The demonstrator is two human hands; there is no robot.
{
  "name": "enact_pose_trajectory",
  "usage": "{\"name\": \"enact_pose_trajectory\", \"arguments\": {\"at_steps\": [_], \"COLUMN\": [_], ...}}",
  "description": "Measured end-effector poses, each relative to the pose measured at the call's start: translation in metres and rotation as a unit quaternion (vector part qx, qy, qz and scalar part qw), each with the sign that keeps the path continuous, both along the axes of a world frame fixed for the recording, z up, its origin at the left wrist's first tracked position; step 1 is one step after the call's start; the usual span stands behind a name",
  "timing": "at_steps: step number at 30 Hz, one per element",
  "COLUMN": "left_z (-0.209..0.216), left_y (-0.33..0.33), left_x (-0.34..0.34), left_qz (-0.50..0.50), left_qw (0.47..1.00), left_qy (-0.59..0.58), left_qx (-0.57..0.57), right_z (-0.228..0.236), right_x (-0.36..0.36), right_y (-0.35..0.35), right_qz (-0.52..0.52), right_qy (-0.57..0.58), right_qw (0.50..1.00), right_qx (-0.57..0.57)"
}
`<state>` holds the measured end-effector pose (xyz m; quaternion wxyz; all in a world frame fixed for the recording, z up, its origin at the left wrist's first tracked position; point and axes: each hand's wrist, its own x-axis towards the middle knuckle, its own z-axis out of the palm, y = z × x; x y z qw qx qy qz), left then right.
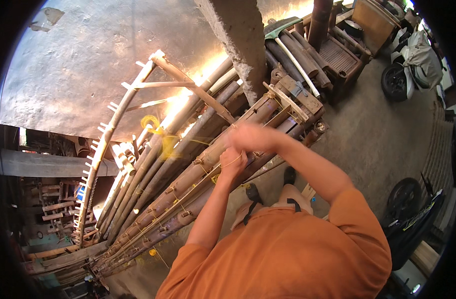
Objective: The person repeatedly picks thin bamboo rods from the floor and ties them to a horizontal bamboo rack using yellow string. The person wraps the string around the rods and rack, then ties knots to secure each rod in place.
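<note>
My left hand (234, 160) is closed in a fist over a long bamboo frame, with a thin yellow cord (232, 163) running across it. Just above and beyond it is my right hand (251, 136), smeared by motion, so its fingers cannot be made out. Beneath both hands lie the thick bamboo poles (147, 218) of the frame, set side by side and tied at intervals with yellow cord. A loose bundle of yellow cord (168, 145), partly blurred, hangs to the left of my hands.
A curved bamboo piece with short pegs (99, 148) leans at the left, beside stacked bamboo poles (163, 162). A rough concrete post (238, 45) rises beyond. A green squeegee with a white handle (296, 62) rests on more poles. A covered motorbike (421, 65) stands far right.
</note>
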<state>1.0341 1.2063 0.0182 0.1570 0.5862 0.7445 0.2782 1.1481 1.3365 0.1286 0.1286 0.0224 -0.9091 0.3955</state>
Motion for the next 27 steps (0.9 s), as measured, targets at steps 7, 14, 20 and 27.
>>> {"name": "enact_pose_trajectory", "arguments": {"at_steps": [7, 14, 20, 27], "left_z": [0.024, -0.037, -0.038, -0.056], "left_y": [0.047, 0.126, 0.141, 0.137], "left_x": [-0.016, -0.081, -0.071, -0.086], "left_qz": [0.009, 0.119, 0.115, 0.144], "left_qw": [0.990, 0.992, 0.991, 0.983], "left_qy": [-0.128, -0.041, 0.046, 0.105], "left_qx": [0.059, -0.004, 0.054, -0.049], "right_z": [-0.093, -0.060, -0.090, -0.091], "right_x": [0.076, 0.089, 0.089, 0.098], "right_y": [-0.084, -0.096, -0.106, -0.104], "right_qz": [-0.130, -0.099, -0.126, -0.131], "right_qy": [-0.128, -0.110, -0.125, -0.080], "right_qw": [0.970, 0.984, 0.974, 0.979], "right_qx": [-0.162, -0.099, -0.139, -0.133]}}
